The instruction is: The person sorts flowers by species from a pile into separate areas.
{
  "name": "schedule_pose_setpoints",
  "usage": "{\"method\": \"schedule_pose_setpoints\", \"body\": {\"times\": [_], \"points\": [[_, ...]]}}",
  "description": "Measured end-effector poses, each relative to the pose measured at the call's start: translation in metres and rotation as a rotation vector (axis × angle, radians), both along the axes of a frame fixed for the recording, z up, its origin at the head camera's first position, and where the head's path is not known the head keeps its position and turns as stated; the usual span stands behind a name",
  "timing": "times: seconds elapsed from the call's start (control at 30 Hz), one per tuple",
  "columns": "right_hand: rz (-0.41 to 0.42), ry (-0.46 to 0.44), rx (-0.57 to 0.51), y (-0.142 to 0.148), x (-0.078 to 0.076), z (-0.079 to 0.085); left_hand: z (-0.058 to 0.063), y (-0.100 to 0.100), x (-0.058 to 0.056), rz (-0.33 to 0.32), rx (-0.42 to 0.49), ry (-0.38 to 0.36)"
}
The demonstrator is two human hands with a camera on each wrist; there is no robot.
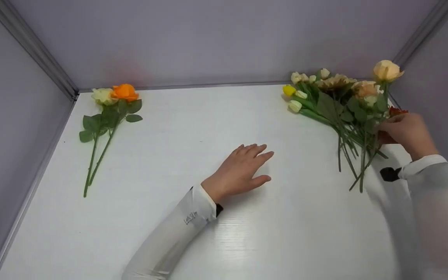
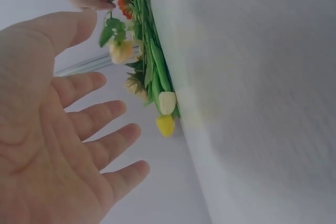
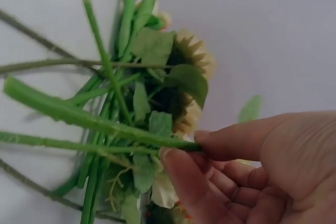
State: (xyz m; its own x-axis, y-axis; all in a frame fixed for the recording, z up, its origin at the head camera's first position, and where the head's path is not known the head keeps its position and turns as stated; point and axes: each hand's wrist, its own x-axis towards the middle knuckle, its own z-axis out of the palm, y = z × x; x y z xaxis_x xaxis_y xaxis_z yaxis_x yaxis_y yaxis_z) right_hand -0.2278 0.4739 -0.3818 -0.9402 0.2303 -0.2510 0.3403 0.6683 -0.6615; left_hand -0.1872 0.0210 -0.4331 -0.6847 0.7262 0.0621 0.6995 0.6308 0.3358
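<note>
At the right, my right hand (image 1: 408,132) pinches a green stem (image 3: 105,124) between thumb and forefinger. That stem belongs to a pale peach rose (image 1: 387,71), whose bloom stands above the pile in the head view. Beneath and beside it lies a heap of flowers: white tulips (image 1: 295,105), a yellow tulip (image 1: 288,90), a beige sunflower-like bloom (image 1: 335,82) and a red flower (image 1: 397,111) partly hidden by the hand. My left hand (image 1: 241,171) is over the middle of the table, fingers spread, holding nothing; its palm shows in the left wrist view.
On the left of the white table (image 1: 169,210) lie an orange rose (image 1: 125,92) and a cream rose (image 1: 103,96), stems crossing near the leaves. Grey-violet panels (image 1: 224,39) stand behind and at both sides.
</note>
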Motion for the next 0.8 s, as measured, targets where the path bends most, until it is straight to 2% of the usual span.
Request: {"method": "schedule_pose_setpoints", "body": {"times": [0.1, 0.17, 0.3, 0.4, 0.53, 0.67, 0.8], "points": [[-0.018, 0.027, -0.112, -0.013, -0.001, 0.002, 0.002, -0.003, -0.001, 0.022, 0.078, -0.065], [-0.023, 0.047, -0.176, -0.026, -0.004, 0.001, 0.003, -0.005, -0.002, 0.045, 0.149, -0.133], [-0.01, 0.078, -0.346, -0.059, -0.009, -0.004, 0.007, -0.009, -0.003, 0.123, 0.313, -0.332], [-0.003, 0.092, -0.541, -0.088, -0.014, -0.009, 0.009, -0.012, -0.006, 0.188, 0.432, -0.47], [0.014, 0.112, -0.801, -0.134, -0.02, -0.019, 0.005, -0.015, -0.012, 0.238, 0.592, -0.658], [0.099, 0.147, -0.905, -0.176, -0.024, -0.03, -0.001, -0.016, -0.019, 0.272, 0.706, -0.816], [0.184, 0.183, -0.92, -0.21, -0.025, -0.037, -0.006, -0.015, -0.023, 0.305, 0.743, -0.884]]}}
